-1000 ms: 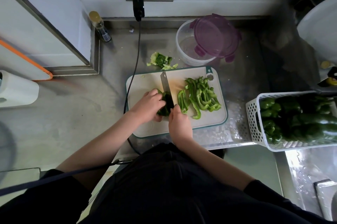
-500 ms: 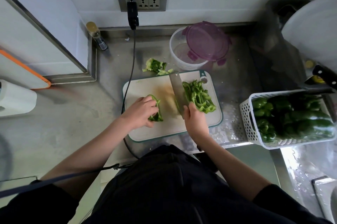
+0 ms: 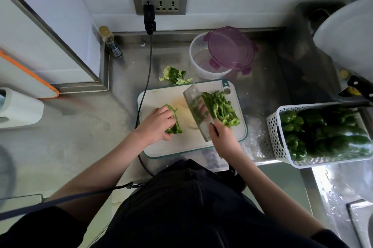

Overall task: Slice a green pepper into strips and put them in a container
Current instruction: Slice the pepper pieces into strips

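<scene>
The fingers of the left hand (image 3: 159, 121) are curling round a piece of green pepper (image 3: 174, 120), holding it against the cutting board (image 3: 161, 98) at centre frame. The fingers of the right hand (image 3: 223, 135) are wrapping the handle of a cleaver (image 3: 196, 110), gripping it closed. The blade is standing tilted on the board, its flat side leaning against a pile of pepper strips (image 3: 221, 108) on the right half of the board. The strips are lying just beside the blade, touching it.

Above the board, in the upper centre of the frame, a clear round container (image 3: 201, 59) is sitting on the steel counter (image 3: 80, 126) with a purple lid (image 3: 231, 49) resting askew over its right side. No strips are showing inside it. Pepper scraps (image 3: 174, 75) are lying between the container and the board's top edge.

At right of frame, a white perforated basket (image 3: 274, 134) is holding whole green peppers (image 3: 327, 132). A black cable (image 3: 148, 70) is running down from a wall socket (image 3: 159, 3) at top centre, passing the board's left edge. A small bottle (image 3: 111, 42) is standing in the upper left corner of the counter.
</scene>
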`<control>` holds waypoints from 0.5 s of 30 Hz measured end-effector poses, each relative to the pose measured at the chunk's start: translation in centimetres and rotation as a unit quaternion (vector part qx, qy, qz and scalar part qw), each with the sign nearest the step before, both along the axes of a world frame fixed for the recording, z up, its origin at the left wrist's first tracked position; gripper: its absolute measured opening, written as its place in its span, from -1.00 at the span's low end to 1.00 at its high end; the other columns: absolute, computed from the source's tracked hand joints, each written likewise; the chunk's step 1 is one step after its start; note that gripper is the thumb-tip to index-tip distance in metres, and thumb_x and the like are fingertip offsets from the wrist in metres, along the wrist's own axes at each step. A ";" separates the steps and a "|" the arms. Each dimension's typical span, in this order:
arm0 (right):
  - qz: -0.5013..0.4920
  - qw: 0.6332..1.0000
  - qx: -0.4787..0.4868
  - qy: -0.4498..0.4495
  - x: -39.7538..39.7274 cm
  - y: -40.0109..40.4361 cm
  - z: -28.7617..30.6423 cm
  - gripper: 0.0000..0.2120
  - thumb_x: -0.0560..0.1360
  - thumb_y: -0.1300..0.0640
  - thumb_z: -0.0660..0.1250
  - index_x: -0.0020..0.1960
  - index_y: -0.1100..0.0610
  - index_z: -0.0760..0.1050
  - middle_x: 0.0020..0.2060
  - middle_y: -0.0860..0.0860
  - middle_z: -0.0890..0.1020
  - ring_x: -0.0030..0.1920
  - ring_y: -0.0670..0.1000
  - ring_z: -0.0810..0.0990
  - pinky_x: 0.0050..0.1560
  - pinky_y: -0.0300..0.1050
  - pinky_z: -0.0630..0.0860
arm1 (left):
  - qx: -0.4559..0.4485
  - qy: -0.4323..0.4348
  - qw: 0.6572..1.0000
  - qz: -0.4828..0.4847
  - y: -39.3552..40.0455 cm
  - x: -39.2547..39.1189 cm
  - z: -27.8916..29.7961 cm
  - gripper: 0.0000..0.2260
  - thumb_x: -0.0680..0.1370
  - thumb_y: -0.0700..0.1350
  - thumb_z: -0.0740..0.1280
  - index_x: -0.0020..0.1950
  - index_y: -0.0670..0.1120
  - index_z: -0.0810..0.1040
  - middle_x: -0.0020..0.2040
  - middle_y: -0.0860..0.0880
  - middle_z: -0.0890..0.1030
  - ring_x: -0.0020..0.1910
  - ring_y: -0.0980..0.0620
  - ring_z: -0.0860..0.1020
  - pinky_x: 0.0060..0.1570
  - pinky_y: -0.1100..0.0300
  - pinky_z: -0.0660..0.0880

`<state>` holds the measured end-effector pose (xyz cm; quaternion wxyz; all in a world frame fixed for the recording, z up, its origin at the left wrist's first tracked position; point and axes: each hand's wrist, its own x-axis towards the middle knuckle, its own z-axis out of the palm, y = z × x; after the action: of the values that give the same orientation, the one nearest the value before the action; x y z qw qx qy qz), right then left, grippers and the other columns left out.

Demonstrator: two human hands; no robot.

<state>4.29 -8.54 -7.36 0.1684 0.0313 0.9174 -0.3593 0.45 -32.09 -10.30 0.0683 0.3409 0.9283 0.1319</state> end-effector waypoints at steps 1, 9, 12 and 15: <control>0.014 1.000 0.009 -0.008 0.0 -0.4 -0.4 -0.67 0.61 0.16 0.11 -0.31 0.03 0.18 -0.47 -0.01 0.32 -0.49 -0.04 0.27 -0.45 -0.15 0.22 | 0.003 -0.001 1.000 0.002 0.0 0.0 0.0 -0.68 0.08 -0.07 0.56 -0.38 -0.12 0.46 -0.31 0.00 0.42 -0.13 0.01 0.29 -0.23 0.15 0.43; -0.002 0.994 0.096 -0.050 -1.0 -0.5 0.1 -0.75 0.63 0.04 0.06 -0.16 0.17 0.24 -0.42 0.09 0.42 -0.38 0.16 0.43 -0.36 -0.03 0.37 | 0.005 -0.093 0.996 0.011 1.7 -0.4 0.4 -0.78 0.30 -0.09 0.49 -0.24 -0.19 0.53 -0.13 -0.08 0.50 0.05 -0.11 0.41 0.01 0.09 0.42; -0.038 0.996 0.071 -0.023 -0.7 -1.5 0.5 -0.75 0.61 0.05 0.10 -0.16 0.19 0.28 -0.42 0.12 0.45 -0.41 0.20 0.49 -0.41 0.09 0.50 | -0.003 -0.059 0.998 -0.001 2.0 -0.5 0.4 -0.76 0.31 -0.03 0.51 -0.23 -0.14 0.55 -0.14 -0.04 0.54 0.04 -0.09 0.49 0.20 0.05 0.37; -0.097 0.992 0.067 -0.048 -0.5 -2.5 1.0 -0.71 0.58 -0.09 0.13 -0.05 0.15 0.38 -0.32 0.07 0.54 -0.37 0.19 0.57 -0.36 0.15 0.58 | -0.014 -0.017 1.000 -0.018 1.5 -0.1 0.4 -0.72 0.22 0.02 0.58 -0.24 -0.08 0.58 -0.17 0.02 0.57 -0.04 -0.05 0.57 0.23 -0.02 0.40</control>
<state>3.77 -11.00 -6.35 0.1743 0.1487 0.9229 -0.3095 0.33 -30.60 -9.88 0.0907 0.3547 0.9224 0.1234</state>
